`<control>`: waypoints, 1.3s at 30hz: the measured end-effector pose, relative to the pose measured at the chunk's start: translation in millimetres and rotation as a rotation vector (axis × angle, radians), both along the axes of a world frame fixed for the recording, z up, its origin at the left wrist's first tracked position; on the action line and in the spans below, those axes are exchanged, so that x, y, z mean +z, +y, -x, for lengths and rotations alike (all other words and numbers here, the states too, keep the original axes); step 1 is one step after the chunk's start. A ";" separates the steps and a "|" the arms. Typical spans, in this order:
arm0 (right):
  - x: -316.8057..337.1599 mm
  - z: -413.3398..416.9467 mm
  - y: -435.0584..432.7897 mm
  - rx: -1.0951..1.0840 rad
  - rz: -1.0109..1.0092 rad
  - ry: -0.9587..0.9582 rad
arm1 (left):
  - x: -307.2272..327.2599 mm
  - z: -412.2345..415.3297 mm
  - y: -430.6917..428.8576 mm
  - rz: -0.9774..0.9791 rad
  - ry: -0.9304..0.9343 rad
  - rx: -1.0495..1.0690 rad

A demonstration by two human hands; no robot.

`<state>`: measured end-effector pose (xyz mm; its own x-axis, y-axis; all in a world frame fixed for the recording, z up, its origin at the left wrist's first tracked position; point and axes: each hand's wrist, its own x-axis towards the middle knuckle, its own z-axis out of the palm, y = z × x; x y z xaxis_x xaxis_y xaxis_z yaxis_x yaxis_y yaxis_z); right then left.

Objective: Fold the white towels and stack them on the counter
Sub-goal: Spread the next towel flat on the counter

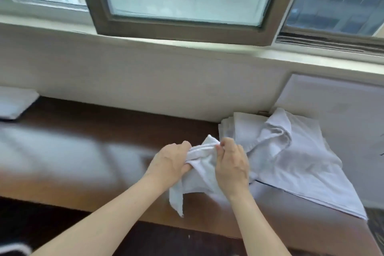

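fingers (pixel 185 144) of left hand (pixel 169 161) and right hand (pixel 231 165) pinch white towel (pixel 200 174) edge | towel pile (pixel 295 151) beside, on counter (pixel 99 122)

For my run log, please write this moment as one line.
left hand: grips white towel | right hand: pinches its edge | towel: crumpled, partly on towel pile | pile: on counter, right side

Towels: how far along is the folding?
Done: folded towels lie stacked flat at the counter's right end. In hand: left hand and right hand grip a bunched, unfolded towel by its edge. Left: fold and stack it, plus the crumpled cloth on the stack, unless that is the same towel.
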<state>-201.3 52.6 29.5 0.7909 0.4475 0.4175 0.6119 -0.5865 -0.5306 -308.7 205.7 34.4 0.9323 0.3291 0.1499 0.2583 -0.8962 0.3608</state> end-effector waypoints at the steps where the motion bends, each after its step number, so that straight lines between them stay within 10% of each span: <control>1: 0.6 15.2 18.6 0.033 0.014 0.025 | 5.4 21.0 16.3 0.042 0.018 0.034; 19: -23.8 65.1 292.0 0.303 0.067 -0.194 | 7.1 156.9 247.3 0.184 0.068 0.504; 39: -42.3 110.5 426.0 -0.049 0.081 -0.024 | -39.8 187.3 473.8 0.465 0.082 0.117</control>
